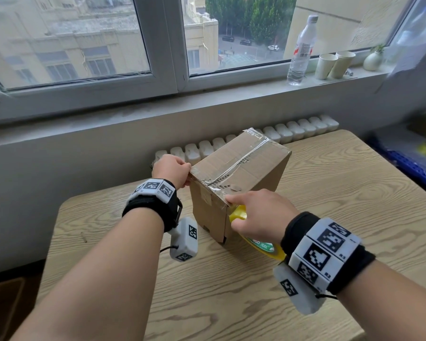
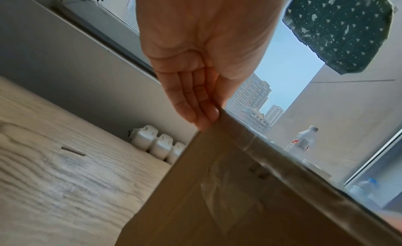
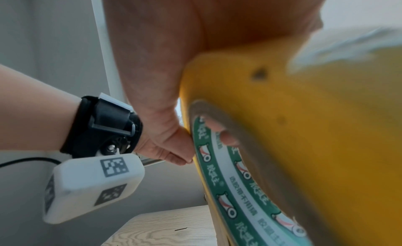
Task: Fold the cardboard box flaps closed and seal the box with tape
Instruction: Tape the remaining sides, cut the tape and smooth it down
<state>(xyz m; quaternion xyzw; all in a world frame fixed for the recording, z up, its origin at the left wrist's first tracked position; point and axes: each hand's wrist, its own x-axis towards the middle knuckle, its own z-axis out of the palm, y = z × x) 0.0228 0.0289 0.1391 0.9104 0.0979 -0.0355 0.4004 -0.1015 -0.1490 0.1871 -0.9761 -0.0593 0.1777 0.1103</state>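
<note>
The cardboard box sits mid-desk toward the window-side edge, flaps down, centre seam already taped. The left hand pinches the top near-left corner; the right hand curls round the yellow tape roll with a finger pressing tape onto the near-right corner. Best bet: keep the strip taut and rub it flat along that near edge.
</note>
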